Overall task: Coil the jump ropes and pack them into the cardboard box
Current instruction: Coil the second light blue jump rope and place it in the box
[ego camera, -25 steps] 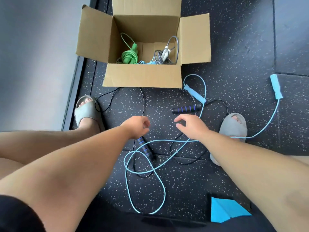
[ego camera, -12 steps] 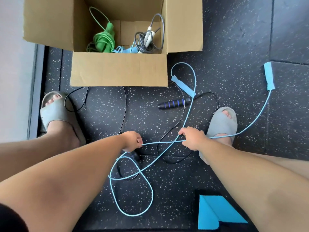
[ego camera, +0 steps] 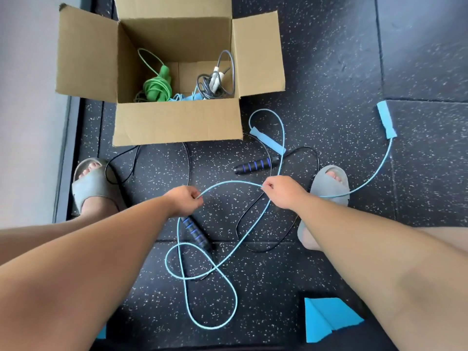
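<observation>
head view: we raise the light blue rope off the floor
our left hand point(ego camera: 186, 200) and right hand point(ego camera: 283, 192) each pinch the light blue rope point(ego camera: 229, 183) at centre frame. the span between them now arches up, where half a second ago it ran flat and low. its loops trail at lower centre, crossing the black rope point(ego camera: 255, 165), and both handles lie right of the cardboard box point(ego camera: 177, 127) at upper centre. we judge coiling is only starting.

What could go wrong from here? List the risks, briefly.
The light blue rope, pinched by left hand and right hand, crosses the black rope; pulling may drag or tangle it.
It lies across the right slipper and could snag there.
Its crossed floor loops may tighten into a knot.
</observation>
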